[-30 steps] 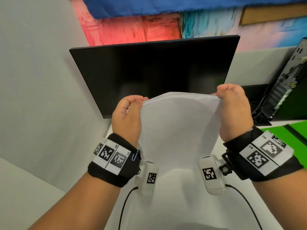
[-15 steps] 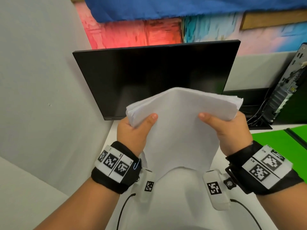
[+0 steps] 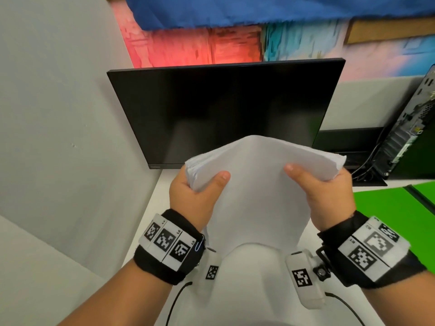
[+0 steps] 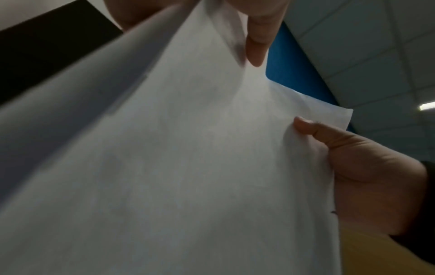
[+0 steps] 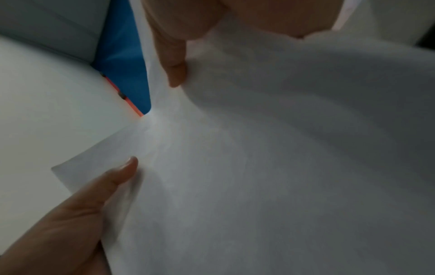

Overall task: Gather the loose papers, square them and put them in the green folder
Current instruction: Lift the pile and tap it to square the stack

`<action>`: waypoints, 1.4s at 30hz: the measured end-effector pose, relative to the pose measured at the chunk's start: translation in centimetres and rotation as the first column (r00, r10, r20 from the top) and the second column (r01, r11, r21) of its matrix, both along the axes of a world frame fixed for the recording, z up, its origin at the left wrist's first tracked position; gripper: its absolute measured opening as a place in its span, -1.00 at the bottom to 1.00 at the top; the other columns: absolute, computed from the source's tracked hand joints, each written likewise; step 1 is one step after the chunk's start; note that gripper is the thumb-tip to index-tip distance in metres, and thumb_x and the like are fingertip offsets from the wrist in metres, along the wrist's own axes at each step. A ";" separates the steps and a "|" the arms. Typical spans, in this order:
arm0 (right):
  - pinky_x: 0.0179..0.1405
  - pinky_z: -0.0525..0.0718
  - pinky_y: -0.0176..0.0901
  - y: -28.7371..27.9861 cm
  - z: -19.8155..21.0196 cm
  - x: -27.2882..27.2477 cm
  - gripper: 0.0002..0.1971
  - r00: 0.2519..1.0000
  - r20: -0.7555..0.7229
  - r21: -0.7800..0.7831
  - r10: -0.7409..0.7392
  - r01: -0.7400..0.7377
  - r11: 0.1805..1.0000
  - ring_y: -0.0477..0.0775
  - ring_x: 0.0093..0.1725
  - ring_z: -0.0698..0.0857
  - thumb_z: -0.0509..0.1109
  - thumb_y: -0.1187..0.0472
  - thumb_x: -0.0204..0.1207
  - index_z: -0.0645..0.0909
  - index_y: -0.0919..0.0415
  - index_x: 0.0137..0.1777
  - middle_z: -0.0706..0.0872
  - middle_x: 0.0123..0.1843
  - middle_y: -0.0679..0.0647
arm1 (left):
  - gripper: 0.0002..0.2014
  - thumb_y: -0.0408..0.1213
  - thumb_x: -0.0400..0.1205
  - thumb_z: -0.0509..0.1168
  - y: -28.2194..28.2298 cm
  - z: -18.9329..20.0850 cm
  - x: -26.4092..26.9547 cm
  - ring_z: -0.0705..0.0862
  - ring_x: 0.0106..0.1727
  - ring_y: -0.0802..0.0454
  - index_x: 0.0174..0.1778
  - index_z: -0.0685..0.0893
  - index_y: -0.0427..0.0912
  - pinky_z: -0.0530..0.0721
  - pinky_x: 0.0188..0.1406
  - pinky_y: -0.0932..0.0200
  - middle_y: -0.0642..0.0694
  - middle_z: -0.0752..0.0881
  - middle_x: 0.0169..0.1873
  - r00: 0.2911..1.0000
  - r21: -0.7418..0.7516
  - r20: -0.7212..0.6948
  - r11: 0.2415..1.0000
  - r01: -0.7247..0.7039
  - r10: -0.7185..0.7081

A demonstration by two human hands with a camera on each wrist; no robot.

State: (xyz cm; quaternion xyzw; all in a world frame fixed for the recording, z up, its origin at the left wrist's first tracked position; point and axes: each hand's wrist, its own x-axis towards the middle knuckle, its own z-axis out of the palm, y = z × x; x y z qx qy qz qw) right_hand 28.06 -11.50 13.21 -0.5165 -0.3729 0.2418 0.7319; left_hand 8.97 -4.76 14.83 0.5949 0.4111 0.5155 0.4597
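A stack of white papers (image 3: 256,182) is held up over the white desk (image 3: 150,208), in front of the monitor. My left hand (image 3: 200,191) grips its left edge, thumb on top and fingers underneath. My right hand (image 3: 317,191) grips the right edge the same way. The stack arches upward in the middle and its near end hangs down toward me. The papers (image 4: 188,167) fill the left wrist view, and the papers (image 5: 259,167) fill the right wrist view too. The green folder (image 3: 395,208) lies open on the desk at the right, partly cut off.
A dark monitor (image 3: 223,109) stands close behind the papers. A black computer case (image 3: 407,128) with cables leans at the far right. A grey wall (image 3: 58,137) bounds the desk on the left.
The hands let go of the stack's top edge and took it by its sides, thumbs on top. The stack tipped from hanging upright to lying arched; little has moved in the last half second.
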 end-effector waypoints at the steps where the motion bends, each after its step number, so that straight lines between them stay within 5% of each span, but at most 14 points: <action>1: -0.13 0.74 -0.10 0.1 -0.4 0.1 -0.56 0.999 -0.036 -0.046 0.037 -0.039 0.998 0.01 -0.08 0.81 0.61 0.03 0.04 0.71 0.05 -0.02 0.85 -0.13 -0.05 | -0.71 -0.21 0.39 0.51 0.2 -0.4 0.1 0.72 -0.11 0.21 -0.07 0.59 0.13 0.72 -0.32 0.34 0.14 0.70 -0.15 1.000 -0.048 -0.021 0.999 0.011 -0.012; 5: 0.05 0.75 0.06 0.5 -0.8 1.3 -0.34 0.997 0.021 -0.178 0.079 -0.075 0.981 0.02 0.02 0.79 0.68 -0.02 -0.08 0.65 0.03 0.10 0.79 0.05 -0.01 | -0.74 -0.28 0.36 0.54 1.2 -0.8 0.2 0.67 -0.27 0.25 -0.30 0.58 0.10 0.62 -0.54 0.48 0.13 0.68 -0.30 0.999 -0.181 -0.032 0.983 0.023 -0.029; 8: 0.09 0.66 -0.04 0.7 1.0 1.9 -0.11 0.946 0.252 -0.108 -0.202 0.235 0.966 0.21 0.17 0.65 0.66 -0.17 -0.17 0.43 0.10 0.19 0.56 0.20 0.08 | -0.76 -0.29 0.35 0.54 1.5 -0.1 0.2 0.70 -0.34 0.29 -0.34 0.62 0.09 0.65 -0.51 0.46 0.14 0.71 -0.33 0.996 -0.132 -0.066 0.990 0.053 -0.062; 11: 0.22 0.39 -0.13 -0.3 3.9 1.2 -0.06 0.638 0.662 0.096 -0.394 0.449 0.888 0.26 0.29 0.47 0.53 -0.26 -0.03 0.40 0.17 0.36 0.42 0.23 0.13 | -0.82 -0.26 0.34 0.55 0.9 1.2 0.8 0.74 -0.35 0.30 -0.38 0.68 0.08 0.75 -0.32 0.31 0.14 0.73 -0.40 0.970 0.031 -0.226 0.994 0.105 -0.095; 13: 0.25 0.38 0.04 -0.5 5.5 0.0 -0.25 0.423 0.871 0.086 -0.249 0.368 0.926 0.22 0.30 0.49 0.46 -0.25 0.10 0.50 0.05 0.31 0.55 0.24 0.12 | -0.90 -0.18 0.34 0.54 0.3 2.2 1.7 0.77 -0.28 0.11 -0.38 0.73 -0.02 0.76 -0.23 0.12 -0.01 0.78 -0.39 0.929 0.098 -0.341 0.978 0.184 -0.141; 15: 0.10 0.54 0.18 -0.5 6.3 -0.8 -0.60 0.335 0.940 -0.016 -0.059 0.216 0.976 0.10 0.09 0.65 0.36 -0.19 0.25 0.67 -0.05 0.05 0.72 0.01 -0.02 | -0.88 -0.06 0.34 0.49 -0.3 2.9 2.5 0.74 -0.30 0.10 -0.40 0.72 0.02 0.73 -0.26 0.11 0.00 0.79 -0.39 0.859 0.156 -0.482 0.948 0.276 -0.171; 20: -0.34 0.56 -0.27 -0.8 6.6 0.1 -0.86 0.562 0.823 -0.126 0.079 0.044 0.991 -0.12 -0.38 0.60 0.49 -0.02 0.26 0.63 -0.05 -0.42 0.63 -0.45 -0.04 | -0.84 -0.07 0.33 0.52 0.3 2.5 1.1 0.72 -0.32 0.02 -0.44 0.71 -0.03 0.74 -0.21 0.03 -0.01 0.74 -0.44 0.786 0.101 -0.589 0.948 0.301 -0.187; 24: -0.32 0.69 -0.22 -2.0 6.5 2.8 -0.86 0.839 0.535 -0.121 0.095 -0.035 0.992 -0.16 -0.35 0.68 0.63 0.20 0.20 0.74 0.12 -0.26 0.80 -0.21 -0.01 | -0.78 -0.07 0.33 0.54 3.3 -0.2 -3.1 0.67 -0.33 0.01 -0.50 0.66 -0.03 0.66 -0.23 0.12 -0.03 0.69 -0.44 0.620 -0.106 -0.750 0.967 0.230 -0.230; 26: -0.32 0.72 -0.33 -2.4 5.7 4.0 -0.83 0.921 0.368 -0.087 0.132 -0.107 0.990 -0.19 -0.31 0.76 0.57 0.20 0.13 0.78 0.07 -0.23 0.84 -0.24 -0.13 | -0.73 -0.16 0.28 0.59 5.0 -1.4 -5.4 0.60 -0.42 0.00 -0.63 0.63 -0.04 0.56 -0.31 0.16 0.00 0.62 -0.56 0.674 -0.141 -0.712 0.981 0.136 -0.196; 29: -0.28 0.71 -0.37 -2.0 3.6 4.8 -0.75 0.965 0.218 -0.079 0.148 -0.133 0.988 -0.20 -0.24 0.80 0.56 0.05 0.03 0.80 -0.13 -0.23 0.84 -0.23 -0.21 | -0.78 -0.30 0.11 0.65 6.5 -3.0 -7.4 0.68 -0.41 -0.03 -0.47 0.73 -0.10 0.65 -0.31 0.13 0.00 0.75 -0.57 0.963 -0.231 -0.248 0.972 0.044 -0.102; 31: -0.23 0.74 -0.31 -1.1 1.7 4.6 -0.67 0.986 0.120 -0.071 0.115 -0.107 0.992 -0.16 -0.17 0.81 0.58 -0.03 -0.03 0.79 -0.12 -0.19 0.85 -0.17 -0.19 | -0.59 -0.28 0.01 0.66 7.1 -4.1 -7.6 0.80 -0.28 -0.06 -0.23 0.78 -0.16 0.76 -0.30 0.15 -0.04 0.85 -0.35 0.970 -0.331 0.218 0.927 0.178 -0.109; 33: -0.22 0.74 -0.30 -0.2 -0.1 4.0 -0.72 0.998 0.019 -0.051 0.058 -0.057 0.997 -0.16 -0.19 0.80 0.58 0.05 0.10 0.76 -0.02 -0.14 0.85 -0.19 -0.19 | -0.66 -0.31 0.22 0.57 6.8 -4.8 -7.1 0.83 -0.13 -0.03 -0.08 0.79 -0.13 0.79 -0.17 0.07 -0.08 0.86 -0.15 0.901 -0.330 0.419 0.907 0.263 -0.109; 38: -0.22 0.71 -0.40 0.2 -4.5 2.7 -0.73 0.999 0.029 -0.107 -0.046 0.049 0.993 -0.28 -0.25 0.75 0.38 0.42 0.47 0.64 -0.01 -0.05 0.82 -0.25 -0.29 | -0.72 -0.45 0.45 0.42 5.1 -6.1 -5.5 0.76 -0.05 -0.05 0.05 0.67 -0.11 0.74 -0.04 0.05 -0.13 0.77 -0.03 0.978 -0.307 0.204 0.952 0.016 0.049; 42: -0.08 0.65 -0.04 -0.1 -8.0 2.4 -0.74 0.998 0.031 -0.281 -0.056 0.062 0.958 0.03 -0.19 0.70 0.39 0.40 0.47 0.59 -0.05 -0.15 0.76 -0.23 -0.04 | -0.75 -0.43 0.40 0.49 4.3 -7.6 -4.8 0.72 -0.08 -0.15 -0.15 0.65 -0.02 0.68 -0.16 0.10 -0.11 0.73 -0.14 0.998 -0.322 0.002 0.945 -0.057 0.061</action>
